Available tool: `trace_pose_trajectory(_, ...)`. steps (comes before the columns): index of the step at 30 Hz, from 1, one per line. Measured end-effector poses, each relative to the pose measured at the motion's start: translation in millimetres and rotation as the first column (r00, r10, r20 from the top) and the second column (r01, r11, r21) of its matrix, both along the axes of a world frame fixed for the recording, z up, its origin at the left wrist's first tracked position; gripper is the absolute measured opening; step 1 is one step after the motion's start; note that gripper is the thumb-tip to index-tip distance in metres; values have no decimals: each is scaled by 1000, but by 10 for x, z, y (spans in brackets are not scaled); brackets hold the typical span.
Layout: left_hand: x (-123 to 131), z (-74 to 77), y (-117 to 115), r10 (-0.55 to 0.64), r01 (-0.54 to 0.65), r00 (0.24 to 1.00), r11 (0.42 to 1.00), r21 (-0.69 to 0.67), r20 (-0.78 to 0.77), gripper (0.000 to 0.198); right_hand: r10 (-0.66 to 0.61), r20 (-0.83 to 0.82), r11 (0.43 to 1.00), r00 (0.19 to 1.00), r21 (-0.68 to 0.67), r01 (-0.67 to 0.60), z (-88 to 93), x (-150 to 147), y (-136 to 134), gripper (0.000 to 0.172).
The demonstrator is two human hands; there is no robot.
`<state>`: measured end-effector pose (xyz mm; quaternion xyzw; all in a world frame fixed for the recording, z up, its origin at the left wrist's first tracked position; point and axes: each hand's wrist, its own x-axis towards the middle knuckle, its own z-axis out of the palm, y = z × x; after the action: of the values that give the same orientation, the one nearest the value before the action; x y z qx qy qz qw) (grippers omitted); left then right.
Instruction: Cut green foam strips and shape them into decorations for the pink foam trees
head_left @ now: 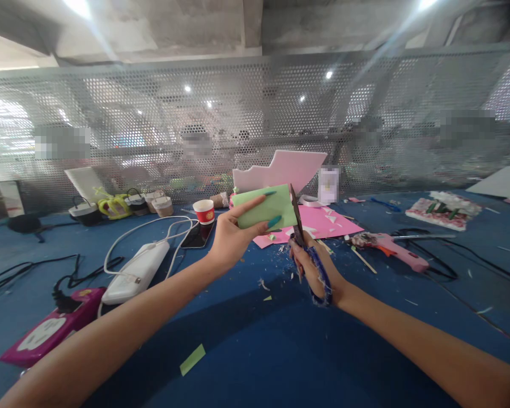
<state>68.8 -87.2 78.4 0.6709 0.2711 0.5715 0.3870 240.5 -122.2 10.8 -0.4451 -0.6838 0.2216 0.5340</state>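
A light green sheet of paper (255,214) is pinched between the thumb and fingers of my left hand (233,235), held up above the table. My right hand (312,266) grips scissors (298,222) by their blue handles, which look wrapped or frayed. The dark blades point upward and stand at the right edge of the green paper. Whether they bite into the paper I cannot tell. Below, on the blue table, lie a green paper strip (192,359) and a tiny green scrap (267,298).
Behind my hands lies a pink sheet (338,222) with white scraps. A pink hot glue gun (402,252) with its cord sits at right. To the left are a white power strip (138,272), a magenta box (55,328), a phone (198,236) and a red-and-white paper cup (204,212).
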Motion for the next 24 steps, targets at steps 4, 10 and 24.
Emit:
trace_pose_trajectory(4,1,1,0,-6,6,1000,1000,5,-7,57,10,-48,1000,999,-25,-11,5,-20,-16,26)
trace_pose_trajectory(10,8,-18,8,2,-2,1000,1000,11,22,57,-5,-51,999,999,-35,3,1,-34,-29,28)
trace_pose_trajectory(24,19,-21,-18,16,-16,1000,1000,-8,14,56,-46,-21,999,999,-11,45,-11,-42,-23,29)
